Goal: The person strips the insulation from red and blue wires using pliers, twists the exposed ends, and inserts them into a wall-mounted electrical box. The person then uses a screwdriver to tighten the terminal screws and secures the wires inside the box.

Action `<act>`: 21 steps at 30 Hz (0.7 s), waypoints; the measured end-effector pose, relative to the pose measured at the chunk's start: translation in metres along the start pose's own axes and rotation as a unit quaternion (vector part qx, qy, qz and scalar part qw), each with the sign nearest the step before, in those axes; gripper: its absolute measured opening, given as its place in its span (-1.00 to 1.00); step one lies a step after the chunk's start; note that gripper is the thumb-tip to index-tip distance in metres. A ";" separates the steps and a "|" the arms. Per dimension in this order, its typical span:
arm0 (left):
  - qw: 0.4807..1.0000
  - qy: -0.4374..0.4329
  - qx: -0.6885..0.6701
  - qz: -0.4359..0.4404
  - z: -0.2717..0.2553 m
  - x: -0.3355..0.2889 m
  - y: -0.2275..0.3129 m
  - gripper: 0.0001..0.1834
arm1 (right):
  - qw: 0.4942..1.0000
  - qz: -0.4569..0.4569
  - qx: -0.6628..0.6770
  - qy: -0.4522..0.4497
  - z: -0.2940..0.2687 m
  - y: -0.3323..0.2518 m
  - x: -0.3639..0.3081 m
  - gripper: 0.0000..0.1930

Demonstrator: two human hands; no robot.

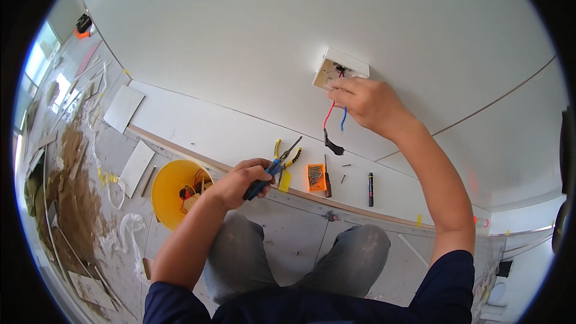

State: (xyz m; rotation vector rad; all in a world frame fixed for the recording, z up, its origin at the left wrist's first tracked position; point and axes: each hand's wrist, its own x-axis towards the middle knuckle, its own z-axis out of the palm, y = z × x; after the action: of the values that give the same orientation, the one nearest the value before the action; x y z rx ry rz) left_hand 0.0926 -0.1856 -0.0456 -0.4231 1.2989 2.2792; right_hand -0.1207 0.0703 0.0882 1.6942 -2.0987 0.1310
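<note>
My left hand (239,183) is closed around blue-handled pliers (271,173), their long jaws pointing up and away to the right. My right hand (377,105) reaches to a white square wall box (344,60), its thumb and fingers closed on the wires in front of the opening. A red wire (329,114) hangs below the fingers and ends in black tape (332,144). Beside it a blue wire (344,121) dangles, its end free. Yellow-and-black pliers (294,157) lie on the white ledge, partly behind the blue pair. My fingertips partly cover the box opening.
Along the ledge (204,119) sit an orange box of screws (315,177), a screwdriver (327,185), loose screws (344,179) and a black marker (371,189). A yellow bucket (165,195) holding tools stands left of my knees. Board offcuts (137,168) and debris cover the floor left.
</note>
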 end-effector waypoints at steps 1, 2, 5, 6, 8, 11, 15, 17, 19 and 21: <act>0.998 -0.031 -0.049 0.007 0.001 0.000 -0.005 -0.67 | 1.000 0.007 0.021 0.001 0.001 0.001 0.002 -0.81; 0.995 -0.037 -0.090 0.021 0.007 -0.002 -0.007 -0.67 | 0.999 0.015 0.041 0.000 0.001 0.002 0.004 -0.83; 0.987 -0.020 -0.154 0.046 0.036 0.005 -0.014 -0.73 | 0.993 0.080 0.086 0.002 0.003 -0.006 0.016 -0.87; 0.990 0.013 -0.134 0.042 0.045 0.011 -0.018 -0.77 | 0.989 0.107 0.099 0.005 0.004 -0.010 0.022 -0.88; 0.995 0.064 -0.072 0.036 0.069 0.020 -0.023 -0.79 | 0.984 0.144 0.100 0.033 0.011 -0.014 0.024 -0.89; 0.985 0.078 0.089 0.129 0.097 0.040 -0.039 -0.70 | 0.976 0.184 0.105 0.051 0.018 -0.021 0.029 -0.88; 0.940 0.153 0.218 0.213 0.112 0.063 -0.047 -0.69 | 0.976 0.159 0.126 0.078 0.022 -0.025 0.023 -0.82; 0.936 0.167 0.196 0.239 0.112 0.074 -0.051 -0.70 | 0.972 0.161 0.161 0.063 0.016 -0.025 0.018 -0.77; 0.921 0.172 0.208 0.280 0.109 0.080 -0.062 -0.80 | 0.971 0.151 0.173 0.059 0.014 -0.023 0.014 -0.73; 0.912 0.175 0.240 0.281 0.112 0.078 -0.066 -0.80 | 0.977 0.129 0.159 0.066 0.011 -0.015 0.009 -0.71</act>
State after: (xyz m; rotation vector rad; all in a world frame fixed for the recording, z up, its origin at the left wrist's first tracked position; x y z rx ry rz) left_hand 0.0599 -0.0405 -0.0744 -0.3121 2.3497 2.2442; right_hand -0.1105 0.0549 0.0785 1.5180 -2.2793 0.6723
